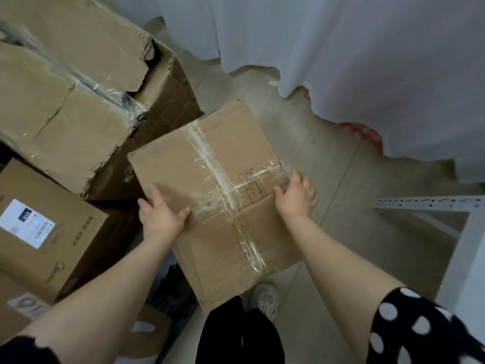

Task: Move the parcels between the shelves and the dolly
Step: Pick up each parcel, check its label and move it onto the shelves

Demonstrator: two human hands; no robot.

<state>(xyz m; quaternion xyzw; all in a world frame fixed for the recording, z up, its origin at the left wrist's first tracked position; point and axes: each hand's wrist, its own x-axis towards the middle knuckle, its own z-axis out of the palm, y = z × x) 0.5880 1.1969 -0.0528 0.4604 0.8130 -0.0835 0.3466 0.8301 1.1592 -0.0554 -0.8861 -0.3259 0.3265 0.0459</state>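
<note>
A taped-shut parcel, its contents hidden, hangs over the floor before the person's legs, long axis running away from them. The left hand and right hand clasp opposite edges, thumbs on top. Farther left, torn boxes show plastic wrap.

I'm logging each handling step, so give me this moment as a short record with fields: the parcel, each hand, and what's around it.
parcel: taped cardboard box, clear tape crossing its top, held between both hands
left hand: grips the box's left edge, thumb on top
right hand: grips the box's right edge
to the left: torn carton; labelled carton
to the right: white shelf frame
beyond: white cloth
dolly: cannot tell
</note>
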